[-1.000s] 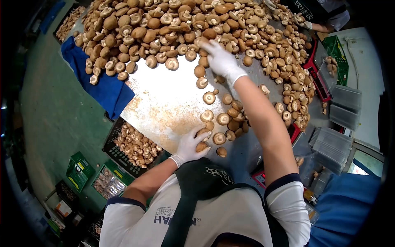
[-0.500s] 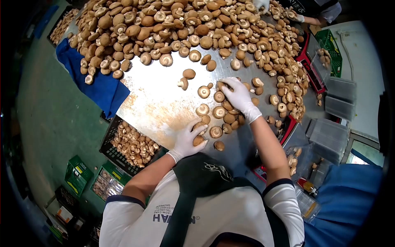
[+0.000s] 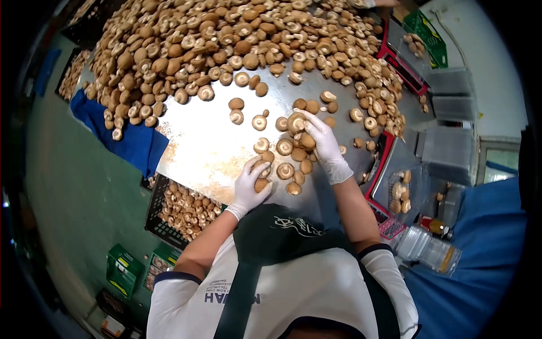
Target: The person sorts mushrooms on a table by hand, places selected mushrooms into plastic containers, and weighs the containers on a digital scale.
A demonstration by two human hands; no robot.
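Observation:
Both of my hands wear white gloves. My left hand (image 3: 249,185) is curled round a couple of shiitake mushrooms (image 3: 262,185) near the table's front edge. My right hand (image 3: 324,144) grips mushrooms between thumb and fingers, one large-capped shiitake (image 3: 296,122) at the fingertips and another brown cap (image 3: 307,140) against the palm side. Between my hands lies a loose cluster of mushrooms, some stem up, such as a round one (image 3: 285,170). Several more are scattered just beyond, among them a brown cap (image 3: 236,103).
A large mushroom heap (image 3: 186,45) covers the metal table's (image 3: 192,127) far side. A black crate (image 3: 161,217) of mushrooms stands at the left front, near a blue cloth (image 3: 121,138). Red scales (image 3: 387,141) and clear plastic trays (image 3: 446,150) are on the right. Part of another person's hand shows at the top.
My right hand has lifted slightly and turned, and mushrooms now show in its grasp. My left fingers have closed more round their mushrooms. The view has shifted a little.

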